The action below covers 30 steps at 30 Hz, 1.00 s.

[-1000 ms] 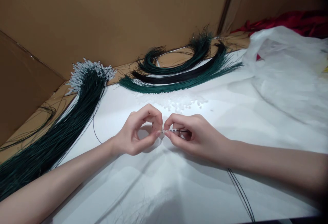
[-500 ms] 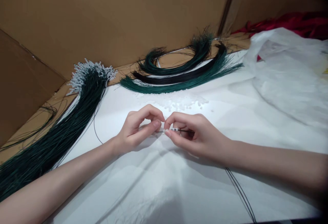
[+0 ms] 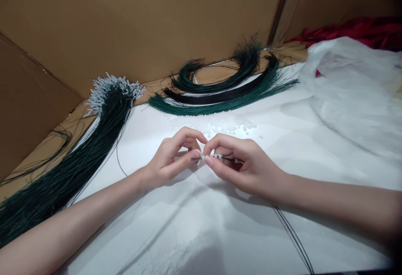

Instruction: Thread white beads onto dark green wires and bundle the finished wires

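Thin dark wires (image 3: 232, 159), with several white beads (image 3: 217, 156) threaded on them, lie in my right hand (image 3: 245, 157). Its thumb and index finger pinch them near the beads. The wires' bare ends point left and cross the thumb tip of my left hand (image 3: 176, 153). That hand is curled, its index fingertip close to my right index finger; whatever sits between its thumb and middle finger is hidden. Below my right forearm, the wires' long tails (image 3: 293, 237) hang toward the front edge. Loose white beads (image 3: 238, 126) are scattered on the white sheet (image 3: 150, 220) behind my hands.
On the left lies a thick bundle of dark green wires (image 3: 106, 136) with white beaded tips (image 3: 113, 90). Curved bundles of green and black wire (image 3: 220, 103) rest at the back, before a cardboard wall (image 3: 141, 19). Clear plastic bags (image 3: 354, 94) and red material (image 3: 361, 29) lie right.
Both hands have shifted slightly right. The wire ends now show in front of my left thumb tip, and my left index finger is stretched further toward my right hand.
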Available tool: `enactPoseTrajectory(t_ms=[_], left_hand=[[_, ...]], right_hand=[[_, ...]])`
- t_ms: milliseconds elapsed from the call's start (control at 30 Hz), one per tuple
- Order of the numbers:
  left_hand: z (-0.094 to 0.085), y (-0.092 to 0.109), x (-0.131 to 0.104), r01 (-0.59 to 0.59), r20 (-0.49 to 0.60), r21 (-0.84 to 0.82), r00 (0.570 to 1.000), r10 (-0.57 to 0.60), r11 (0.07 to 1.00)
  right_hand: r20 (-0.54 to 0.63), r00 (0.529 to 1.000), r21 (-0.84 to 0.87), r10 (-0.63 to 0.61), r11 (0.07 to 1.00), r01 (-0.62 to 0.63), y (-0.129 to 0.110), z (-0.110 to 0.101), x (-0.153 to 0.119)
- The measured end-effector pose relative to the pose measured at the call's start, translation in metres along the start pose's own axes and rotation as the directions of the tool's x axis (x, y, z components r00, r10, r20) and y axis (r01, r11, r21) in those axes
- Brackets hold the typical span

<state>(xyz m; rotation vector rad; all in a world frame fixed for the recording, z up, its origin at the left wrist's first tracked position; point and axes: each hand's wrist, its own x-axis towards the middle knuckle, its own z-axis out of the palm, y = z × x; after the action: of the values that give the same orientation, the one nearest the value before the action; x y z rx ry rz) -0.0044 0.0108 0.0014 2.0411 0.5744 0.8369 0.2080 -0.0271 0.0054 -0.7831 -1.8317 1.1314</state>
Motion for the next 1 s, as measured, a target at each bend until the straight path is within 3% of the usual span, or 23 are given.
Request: enactPoseTrajectory(t_ms=[367, 667, 1000], left_hand=[[0.002, 0.002, 0.003, -0.029, 0.045, -0.008, 0.999, 0.029, 1.000], [0.003, 0.010, 0.006, -0.066, 0.111, 0.248, 0.993, 0.039, 0.966], [0.004, 0.008, 0.007, -0.176, 0.167, 0.280, 0.977, 0.132, 0.944]], right_hand=[[-0.008, 1.000, -0.003, 0.016, 1.000, -0.016, -0.001, 0.000, -0.003], [-0.015, 1.000, -0.021, 0.014, 1.000, -0.014, -0.002, 0.001, -0.003], [-0.016, 1.000, -0.029, 0.013, 0.999, -0.014, -0.003, 0.001, -0.002]])
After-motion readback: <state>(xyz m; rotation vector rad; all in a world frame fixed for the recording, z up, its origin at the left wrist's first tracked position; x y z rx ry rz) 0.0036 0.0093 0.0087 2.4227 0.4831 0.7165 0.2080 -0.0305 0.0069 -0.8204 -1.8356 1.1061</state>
